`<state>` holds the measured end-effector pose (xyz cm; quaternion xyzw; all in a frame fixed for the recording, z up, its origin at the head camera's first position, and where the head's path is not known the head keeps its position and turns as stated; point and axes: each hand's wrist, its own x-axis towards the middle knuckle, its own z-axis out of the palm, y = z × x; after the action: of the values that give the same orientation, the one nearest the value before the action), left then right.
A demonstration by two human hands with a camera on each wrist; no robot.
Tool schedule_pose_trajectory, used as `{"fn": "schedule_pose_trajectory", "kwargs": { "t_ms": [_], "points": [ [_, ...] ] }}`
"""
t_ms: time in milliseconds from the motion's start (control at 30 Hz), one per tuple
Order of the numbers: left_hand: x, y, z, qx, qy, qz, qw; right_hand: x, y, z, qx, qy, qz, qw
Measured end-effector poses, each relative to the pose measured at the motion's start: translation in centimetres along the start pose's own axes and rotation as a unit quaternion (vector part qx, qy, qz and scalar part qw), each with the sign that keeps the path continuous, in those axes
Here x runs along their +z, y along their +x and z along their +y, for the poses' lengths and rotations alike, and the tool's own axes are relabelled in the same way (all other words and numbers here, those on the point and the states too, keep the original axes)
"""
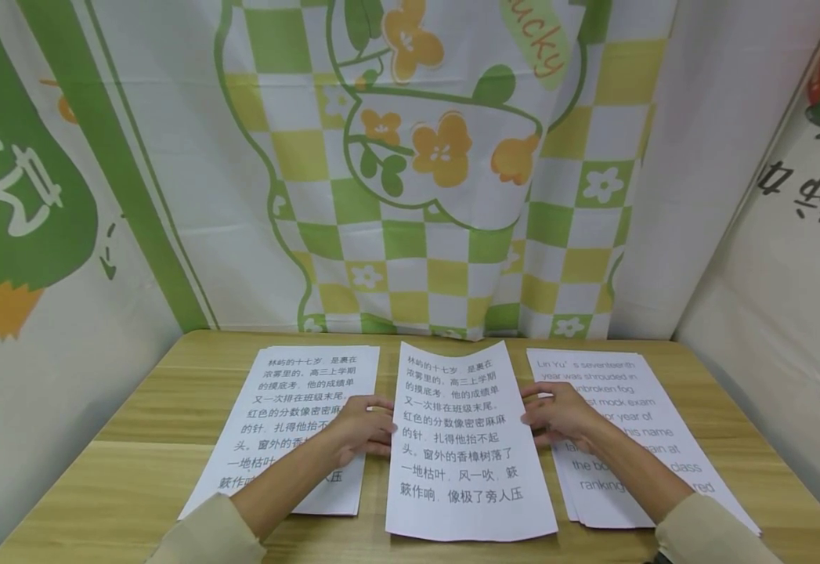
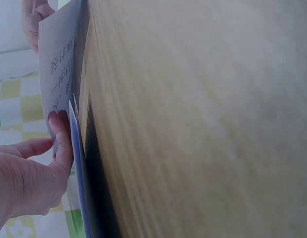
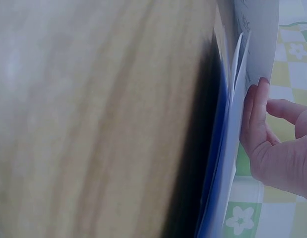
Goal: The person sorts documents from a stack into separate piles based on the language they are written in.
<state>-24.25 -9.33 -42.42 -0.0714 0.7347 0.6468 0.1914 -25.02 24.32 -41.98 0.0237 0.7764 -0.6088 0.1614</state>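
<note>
A printed sheet of paper (image 1: 459,446) with large Chinese text is held between both hands over the middle of the table, its top edge dipping in a curve. My left hand (image 1: 362,429) pinches its left edge; in the left wrist view the thumb and fingers of that hand (image 2: 36,171) meet at the paper's side. On the opposite edge, my right hand (image 1: 558,415) pinches the same sheet, its fingertips (image 3: 262,84) right at the edge in the right wrist view. Beneath the left forearm lies a stack of Chinese-text sheets (image 1: 297,415). A stack of English-text sheets (image 1: 663,462) lies under the right forearm.
The wooden table (image 1: 121,462) carries both stacks side by side, with the held sheet between them. A patterned checked curtain (image 1: 424,266) hangs behind the table's far edge, and printed cloth walls (image 1: 790,290) close in both sides.
</note>
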Motion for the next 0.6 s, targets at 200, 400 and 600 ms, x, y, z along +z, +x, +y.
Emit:
{"fn": "schedule_pose_trajectory", "kwargs": {
  "t_ms": [200, 400, 600],
  "points": [
    [-0.1, 0.1, 0.0, 0.004, 0.000, 0.001, 1.0000, 0.0, -0.1, -0.2, -0.004, -0.001, -0.008, 1.000],
    [-0.9, -0.3, 0.2, 0.018, 0.007, 0.011, 0.9997, 0.2, 0.2, -0.9, -0.020, 0.002, -0.017, 1.000],
    [-2.7, -0.6, 0.8, 0.034, 0.019, 0.036, 0.9986, 1.5, 0.8, -1.6, -0.042, 0.014, -0.024, 0.999]
  ]
}}
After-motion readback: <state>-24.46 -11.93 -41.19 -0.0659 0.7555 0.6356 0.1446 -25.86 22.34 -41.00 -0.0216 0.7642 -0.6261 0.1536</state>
